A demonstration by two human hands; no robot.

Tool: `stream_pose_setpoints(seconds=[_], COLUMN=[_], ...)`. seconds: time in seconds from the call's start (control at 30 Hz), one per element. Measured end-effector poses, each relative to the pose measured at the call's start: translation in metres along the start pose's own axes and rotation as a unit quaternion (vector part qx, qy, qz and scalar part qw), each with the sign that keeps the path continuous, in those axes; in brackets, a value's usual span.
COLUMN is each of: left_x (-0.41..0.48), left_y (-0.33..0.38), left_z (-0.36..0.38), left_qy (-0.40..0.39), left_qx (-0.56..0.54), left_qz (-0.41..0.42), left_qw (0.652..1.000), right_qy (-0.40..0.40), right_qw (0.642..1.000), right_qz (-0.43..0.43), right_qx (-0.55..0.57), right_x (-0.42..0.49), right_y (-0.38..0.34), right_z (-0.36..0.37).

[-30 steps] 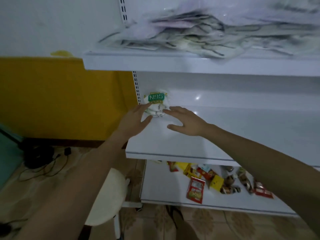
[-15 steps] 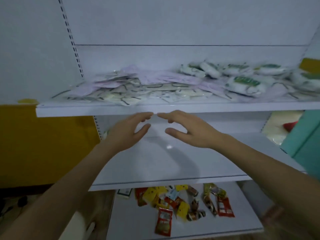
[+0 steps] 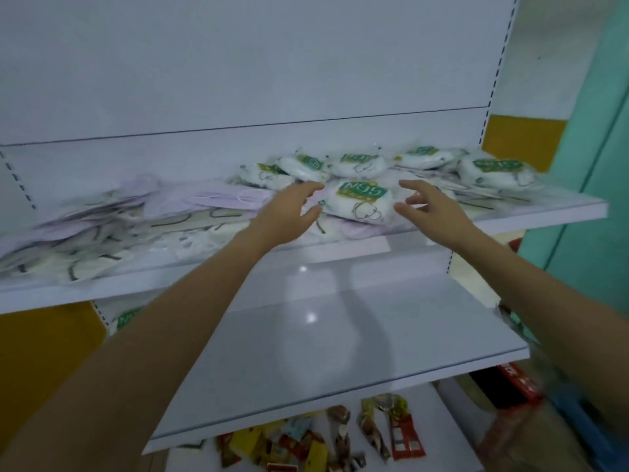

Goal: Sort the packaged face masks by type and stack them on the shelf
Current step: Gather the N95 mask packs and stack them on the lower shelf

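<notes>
A white N95 mask pack (image 3: 360,201) with a green label lies near the front of the upper shelf (image 3: 510,221). My left hand (image 3: 289,212) hovers just left of it with relaxed fingers, holding nothing. My right hand (image 3: 429,206) hovers just right of it, fingers loosely spread, also holding nothing. Several more N95 packs (image 3: 490,170) crowd the back right of that shelf. Flat lilac and cream mask packs (image 3: 112,226) are strewn over its left half. One N95 pack (image 3: 127,318) stands at the far left of the middle shelf (image 3: 340,352), partly hidden by my left forearm.
The bottom shelf (image 3: 452,434) holds several red and yellow snack sachets (image 3: 306,441). A yellow wall band (image 3: 520,141) and a teal panel (image 3: 592,165) are to the right of the unit. Red packaging (image 3: 510,386) lies on the floor at right.
The view swung up and right from the middle shelf to the upper one. Both hands left the N95 pack on the middle shelf and rose to flank an N95 pack on the upper shelf.
</notes>
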State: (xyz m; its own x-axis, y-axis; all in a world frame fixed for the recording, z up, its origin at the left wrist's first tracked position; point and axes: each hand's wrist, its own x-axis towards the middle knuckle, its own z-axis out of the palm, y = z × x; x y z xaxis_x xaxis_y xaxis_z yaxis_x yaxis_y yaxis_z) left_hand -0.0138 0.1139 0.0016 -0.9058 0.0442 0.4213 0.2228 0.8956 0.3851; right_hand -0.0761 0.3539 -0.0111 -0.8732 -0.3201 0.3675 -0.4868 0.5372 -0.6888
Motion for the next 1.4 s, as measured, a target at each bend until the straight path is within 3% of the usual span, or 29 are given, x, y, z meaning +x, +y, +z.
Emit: stream_pose_setpoints(seconds=[0.1,0.23,0.37,0.57,0.7,0.9,1.07,1.13,1.2,1.33,1.4], left_x=[0.048,0.102,0.134,0.147,0.134,0.124,0.145,0.150,0.153,0.156,0.154], left_y=[-0.005,-0.020,-0.026,-0.027,-0.035,-0.060,-0.079,-0.076,-0.061,-0.030,-0.027], left_z=[0.010,0.026,0.038,0.031,-0.010,-0.045,-0.036,-0.030,-0.024,-0.018,-0.017], left_qy=[-0.017,-0.070,-0.144,-0.185,-0.121,0.060,0.249,0.265,0.270,0.222,0.176], left_qx=[-0.009,-0.003,0.014,-0.219,-0.298,-0.338,-0.146,-0.142,-0.199,-0.451,-0.448], left_qz=[-0.045,-0.150,-0.189,-0.171,-0.142,-0.136,-0.167,-0.176,-0.184,-0.196,-0.162], left_qw=[0.999,0.986,0.971,0.942,0.936,0.929,0.943,0.937,0.924,0.842,0.862], right_qy=[0.000,-0.028,0.026,0.012,-0.045,-0.083,0.035,0.066,0.043,-0.055,-0.083], right_qw=[1.000,0.995,0.993,0.992,0.987,0.983,0.988,0.974,0.952,0.937,0.935], right_qz=[0.027,0.077,0.071,0.120,0.148,0.139,-0.008,-0.075,-0.115,-0.151,-0.177], right_qx=[0.014,-0.050,-0.088,0.038,0.041,0.081,0.152,0.201,0.280,0.311,0.296], right_x=[0.036,0.082,0.120,0.182,0.214,0.241,0.246,0.242,0.236,0.223,0.218], right_y=[0.011,0.012,0.022,0.030,0.030,0.043,0.049,0.040,0.025,-0.005,-0.018], right_z=[0.002,0.010,-0.003,0.002,0.022,0.038,0.022,0.006,-0.005,0.011,0.029])
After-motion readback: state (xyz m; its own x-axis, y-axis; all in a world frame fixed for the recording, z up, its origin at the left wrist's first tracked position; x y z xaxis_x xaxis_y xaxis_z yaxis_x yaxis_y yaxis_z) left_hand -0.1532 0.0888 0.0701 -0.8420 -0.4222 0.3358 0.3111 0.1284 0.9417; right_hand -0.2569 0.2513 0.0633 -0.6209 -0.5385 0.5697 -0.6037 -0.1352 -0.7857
